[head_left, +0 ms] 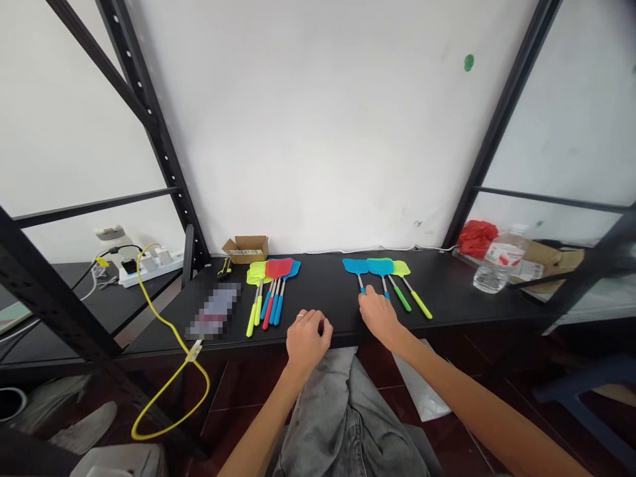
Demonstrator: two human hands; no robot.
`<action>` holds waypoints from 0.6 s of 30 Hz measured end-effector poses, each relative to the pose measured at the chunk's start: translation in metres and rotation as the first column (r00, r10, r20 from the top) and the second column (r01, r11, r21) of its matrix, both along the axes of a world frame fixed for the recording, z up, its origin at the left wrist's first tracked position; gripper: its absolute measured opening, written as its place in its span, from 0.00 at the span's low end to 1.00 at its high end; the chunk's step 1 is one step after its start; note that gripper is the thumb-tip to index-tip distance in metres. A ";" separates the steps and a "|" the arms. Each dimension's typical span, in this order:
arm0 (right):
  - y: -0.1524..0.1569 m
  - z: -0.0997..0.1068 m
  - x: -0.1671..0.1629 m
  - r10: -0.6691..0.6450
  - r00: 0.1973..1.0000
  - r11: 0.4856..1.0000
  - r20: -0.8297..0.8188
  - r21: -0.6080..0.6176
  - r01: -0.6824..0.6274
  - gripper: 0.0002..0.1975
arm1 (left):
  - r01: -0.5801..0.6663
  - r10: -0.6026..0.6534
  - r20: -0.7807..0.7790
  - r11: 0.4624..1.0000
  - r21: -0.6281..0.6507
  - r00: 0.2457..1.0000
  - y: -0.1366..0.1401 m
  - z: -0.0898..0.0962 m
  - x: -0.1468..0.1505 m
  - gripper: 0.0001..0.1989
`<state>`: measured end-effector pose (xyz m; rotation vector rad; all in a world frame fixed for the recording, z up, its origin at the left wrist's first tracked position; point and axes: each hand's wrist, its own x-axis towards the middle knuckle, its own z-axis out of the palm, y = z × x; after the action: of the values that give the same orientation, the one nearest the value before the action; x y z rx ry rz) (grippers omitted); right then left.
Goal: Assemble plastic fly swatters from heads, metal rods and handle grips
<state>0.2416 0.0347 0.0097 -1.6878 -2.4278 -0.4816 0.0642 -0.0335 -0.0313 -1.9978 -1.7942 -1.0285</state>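
Note:
My right hand (378, 317) is closed around the blue handle of a blue fly swatter (356, 266), whose head points to the wall. Just right of it lie another blue fly swatter (379, 267), one with a green handle (402, 299) and a yellow-green one (421, 304), their heads overlapping. My left hand (309, 338) rests loosely curled at the table's front edge, with nothing visible in it. Left of that hand is a group of fly swatters: a red one (279, 267) on top, blue ones (279, 310) beneath, and yellow ones (258, 269) beside them.
A small open cardboard box (246, 250) stands at the back left of the black table (318, 291). Nearby are a black-and-yellow tool (225, 268) and a blurred-out flat object (214, 313) with a yellow cable (171, 328). A plastic bottle (501, 258) and red bag (477, 238) are at right.

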 end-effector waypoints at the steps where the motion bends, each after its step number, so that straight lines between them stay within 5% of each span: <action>1: 0.001 -0.001 -0.001 -0.002 1.000 1.000 -0.024 -0.003 0.002 0.09 | -0.001 0.001 0.000 1.000 0.002 1.000 0.000 0.000 0.000 0.13; 10: -0.006 -0.013 0.026 0.045 0.965 0.995 -0.257 0.101 -0.019 0.12 | 0.009 -0.009 0.011 1.000 0.015 1.000 0.001 -0.001 0.000 0.13; 18: 0.011 -0.002 0.024 -0.158 0.935 0.984 -0.318 -0.134 0.121 0.13 | 0.023 -0.022 0.078 1.000 -0.008 0.997 -0.003 -0.001 -0.001 0.13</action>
<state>0.2657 0.0454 0.0075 -1.8253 -2.1412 -0.0677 0.0636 -0.0366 -0.0323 -2.0135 -1.8222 -1.1224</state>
